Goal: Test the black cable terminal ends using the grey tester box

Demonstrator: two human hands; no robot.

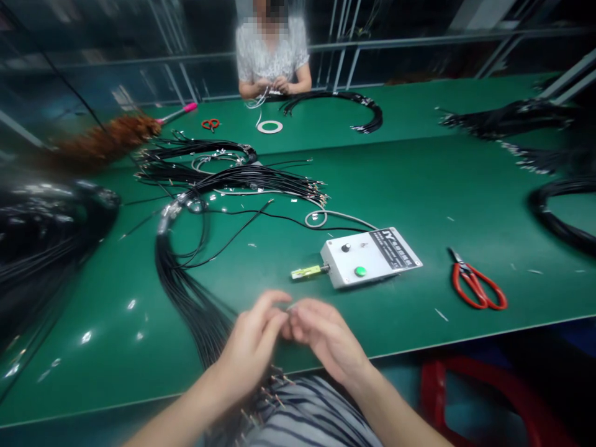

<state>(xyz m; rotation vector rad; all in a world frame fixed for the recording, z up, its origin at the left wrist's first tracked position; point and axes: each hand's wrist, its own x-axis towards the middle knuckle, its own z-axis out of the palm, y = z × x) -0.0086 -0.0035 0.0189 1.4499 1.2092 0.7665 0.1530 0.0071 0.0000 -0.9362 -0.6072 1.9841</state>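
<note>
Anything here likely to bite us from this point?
1. The black cable bundle runs past the left hand and over the front edge of the green table; a sweep of that hand could snag it.
2. The gray cord of the white box loops close to the bundle's far ends, so dragging the bundle might tug the box.
3. The red-handled cutters lie near the front edge and could get knocked off.

A thin greyish piece (pixel 292 307), mostly hidden, is held between the fingers (pixel 277 318)
</note>
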